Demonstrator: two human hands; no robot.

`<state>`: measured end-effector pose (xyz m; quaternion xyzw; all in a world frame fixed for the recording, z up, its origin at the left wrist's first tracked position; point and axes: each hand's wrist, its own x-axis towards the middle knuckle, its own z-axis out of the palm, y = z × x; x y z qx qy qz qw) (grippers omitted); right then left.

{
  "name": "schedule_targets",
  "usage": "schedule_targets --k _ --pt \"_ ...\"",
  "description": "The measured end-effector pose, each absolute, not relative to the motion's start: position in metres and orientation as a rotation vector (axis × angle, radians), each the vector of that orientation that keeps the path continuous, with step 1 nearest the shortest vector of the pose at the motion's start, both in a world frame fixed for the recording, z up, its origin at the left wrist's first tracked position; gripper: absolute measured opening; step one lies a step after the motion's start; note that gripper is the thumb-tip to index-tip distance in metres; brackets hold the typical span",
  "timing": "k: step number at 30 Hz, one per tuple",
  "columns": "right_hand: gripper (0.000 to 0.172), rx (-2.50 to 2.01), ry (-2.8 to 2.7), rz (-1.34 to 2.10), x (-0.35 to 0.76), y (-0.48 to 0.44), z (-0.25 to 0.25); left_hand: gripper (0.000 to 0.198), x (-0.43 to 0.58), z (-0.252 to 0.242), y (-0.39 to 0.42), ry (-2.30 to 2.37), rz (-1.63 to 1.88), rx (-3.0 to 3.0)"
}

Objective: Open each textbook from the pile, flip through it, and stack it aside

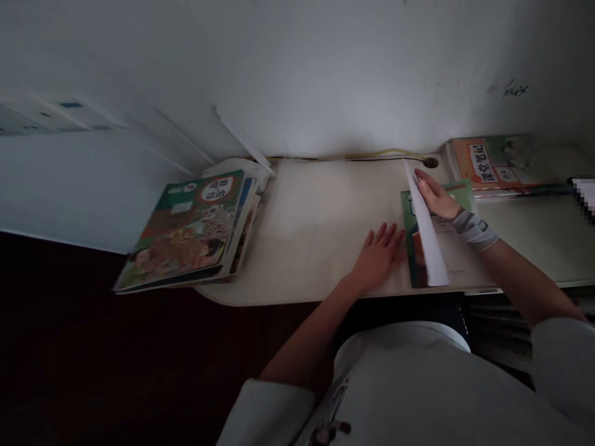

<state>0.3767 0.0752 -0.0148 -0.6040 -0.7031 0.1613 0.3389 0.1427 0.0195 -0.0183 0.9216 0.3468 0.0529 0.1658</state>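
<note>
A book with a green cover [409, 248] lies open at the front edge of the table. One white page [430, 254] of it stands raised and tilted to the left. My right hand [438, 197], with a grey band round the wrist, has this page by its upper part; the fingertips are partly hidden behind the paper. Flat on the table, just left of the book, rests my left hand [379, 253], its fingers spread and nothing in them.
A pile of books [186, 229] juts over the left end of the table [316, 229]. More books [502, 164] are stacked at the back right by the wall. A yellow cable [385, 152] runs along the rear edge to a round hole [431, 163].
</note>
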Motion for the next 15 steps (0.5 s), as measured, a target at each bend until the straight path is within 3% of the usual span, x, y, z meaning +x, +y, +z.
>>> schedule_targets --k 5,9,15 --pt "0.074 -1.51 -1.873 0.423 0.358 0.104 -0.01 0.047 0.144 -0.017 0.019 0.98 0.022 2.665" --pt "0.056 -1.594 -2.225 0.304 0.346 0.099 -0.007 0.048 0.122 -0.028 0.023 1.057 0.057 2.647" --pt "0.042 -1.646 -2.542 0.261 0.335 0.084 0.0 0.055 0.104 -0.046 0.028 1.391 0.425 2.358"
